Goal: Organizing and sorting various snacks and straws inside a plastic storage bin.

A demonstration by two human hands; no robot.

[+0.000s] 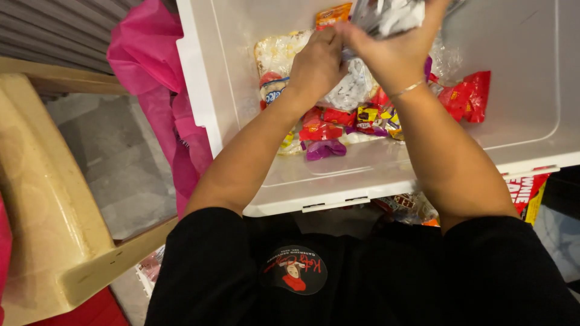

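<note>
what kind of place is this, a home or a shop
Probably a home or small storage corner, not a shop floor: a white plastic bin of loose wrapped snacks, a pink plastic bag and a beige plastic chair on tiles.

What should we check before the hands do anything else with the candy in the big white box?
1. Left hand over the white bin: ok.
2. Right hand gripping the silvery clear bag: ok.
3. Bag top in view: not ok, cut off by the frame edge.
4. Candy packets lying inside the bin: ok.
5. Whether the bag is open: cannot tell.
6. Pink bag outside the bin wall: ok.
</note>
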